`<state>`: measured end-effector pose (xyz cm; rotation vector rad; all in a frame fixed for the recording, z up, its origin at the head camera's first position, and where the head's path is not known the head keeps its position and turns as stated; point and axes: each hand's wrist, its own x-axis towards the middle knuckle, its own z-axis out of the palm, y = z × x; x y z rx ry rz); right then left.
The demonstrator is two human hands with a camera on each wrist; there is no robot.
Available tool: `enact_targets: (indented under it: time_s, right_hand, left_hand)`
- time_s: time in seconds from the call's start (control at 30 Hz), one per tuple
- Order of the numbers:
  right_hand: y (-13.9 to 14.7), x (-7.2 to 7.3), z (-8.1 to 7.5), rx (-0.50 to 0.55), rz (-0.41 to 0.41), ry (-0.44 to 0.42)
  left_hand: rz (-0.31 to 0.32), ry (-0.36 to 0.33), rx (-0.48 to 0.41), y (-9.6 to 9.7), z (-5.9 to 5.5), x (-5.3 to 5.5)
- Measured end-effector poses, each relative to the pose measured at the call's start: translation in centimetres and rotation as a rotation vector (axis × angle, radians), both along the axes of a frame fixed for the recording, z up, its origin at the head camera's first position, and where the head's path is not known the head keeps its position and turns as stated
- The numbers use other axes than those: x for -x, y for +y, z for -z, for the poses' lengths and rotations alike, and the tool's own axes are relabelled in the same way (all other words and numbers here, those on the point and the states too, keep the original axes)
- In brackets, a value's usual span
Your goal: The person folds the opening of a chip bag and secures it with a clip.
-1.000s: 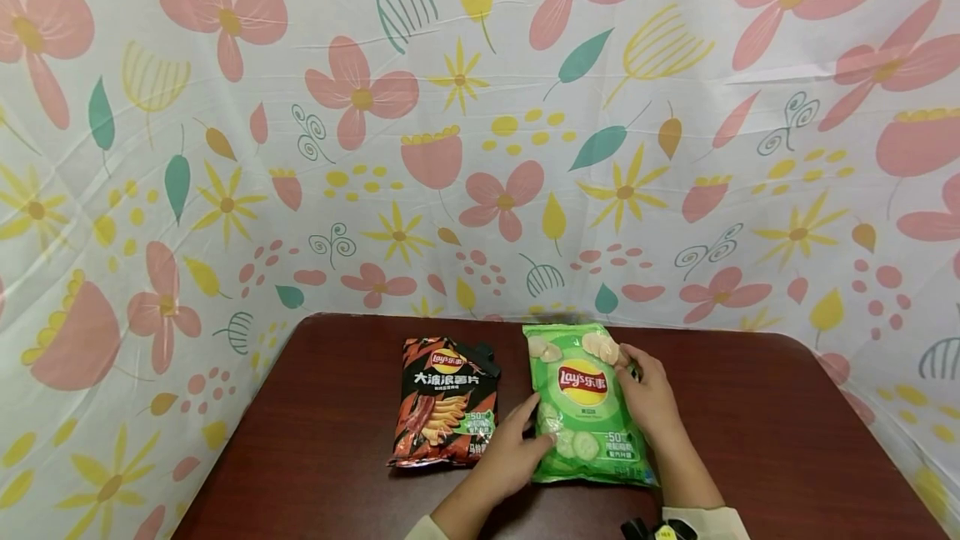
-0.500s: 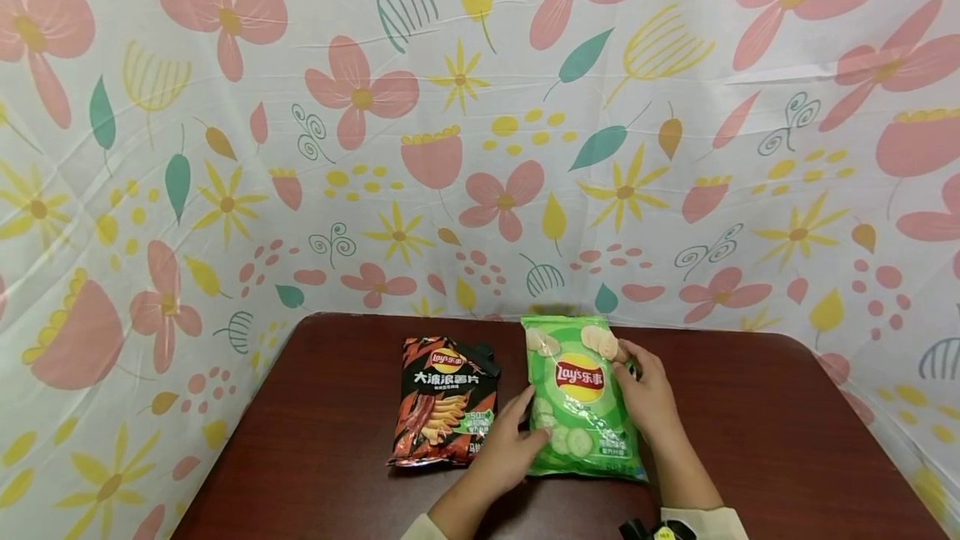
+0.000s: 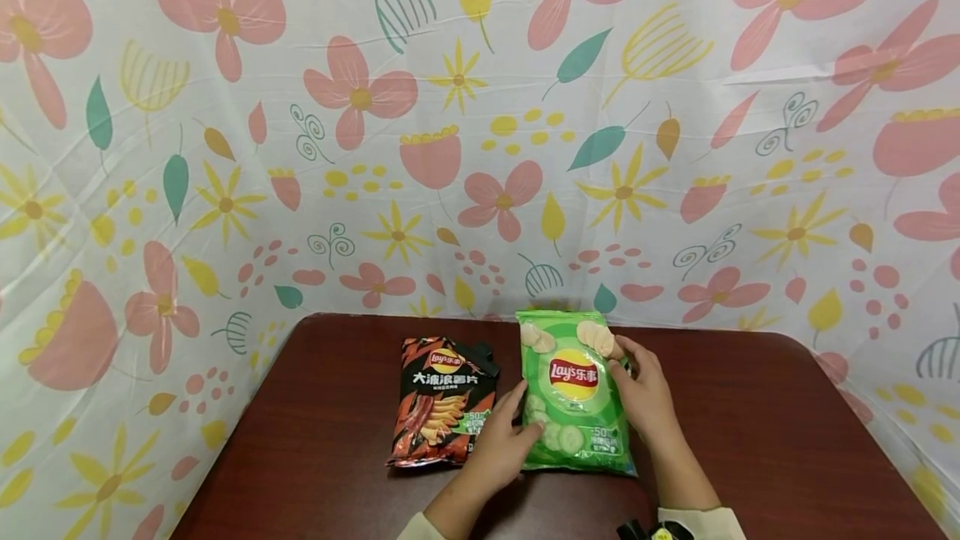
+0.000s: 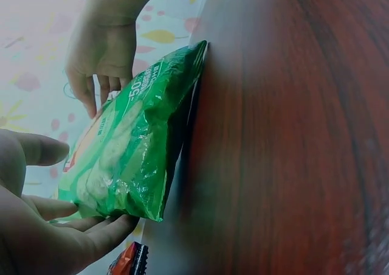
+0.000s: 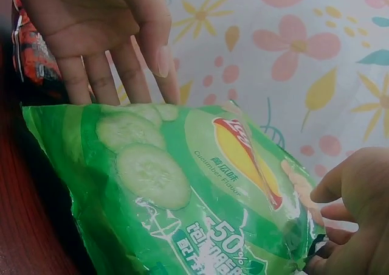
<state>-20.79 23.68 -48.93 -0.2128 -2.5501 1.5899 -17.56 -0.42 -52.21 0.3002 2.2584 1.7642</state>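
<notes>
Over the tabletop (image 3: 772,432), right of a red-and-black bag (image 3: 441,397), the right hand (image 3: 645,394) pinches a green chip bag's (image 3: 576,407) edge; the left hand's (image 3: 497,442) straightish fingers brace it (light, even pressure should prevent crushing).

Green chip bag (image 3: 573,407) slid a bit left and further back, gap to black-and-red bag narrower, its top edge now overlapping the floral cloth (image 3: 480,215) in head view; left hand (image 3: 498,440) shifted left, covering more of black-and-red bag (image 3: 442,394); right hand (image 3: 645,394) slightly left too
</notes>
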Motion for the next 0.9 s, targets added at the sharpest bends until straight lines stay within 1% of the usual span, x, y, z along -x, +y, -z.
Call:
enact_targets:
  time_s: [0.13,0.3,0.4,0.5,0.63,0.73,0.9]
  right_hand:
    - [-0.2,-0.1,-0.2,0.012,0.006,-0.003]
    - [-0.4,-0.1,-0.4,0.004,0.010,-0.008]
    - [-0.5,-0.2,-0.6,0.015,0.012,-0.008]
    - [-0.7,-0.3,-0.7,0.029,0.010,-0.007]
    - [-0.8,-0.3,-0.8,0.033,0.009,-0.006]
    - [-0.8,-0.3,-0.7,0.026,0.000,0.008]
    - [-0.7,-0.2,-0.3,-0.002,-0.012,0.046]
  left_hand:
    - [-0.019,0.014,-0.013,-0.2,0.0,0.0]
    - [-0.024,0.008,-0.051,-0.4,0.0,0.1]
    - [-0.037,0.014,-0.052,-0.4,-0.1,0.0]
    - [-0.053,0.038,-0.050,-0.5,-0.2,0.0]
    - [-0.069,0.043,-0.047,-0.7,-0.4,0.1]
    - [-0.078,0.051,-0.048,-0.9,-0.5,0.2]
    - [-0.100,0.090,-0.044,-1.1,-0.6,0.4]
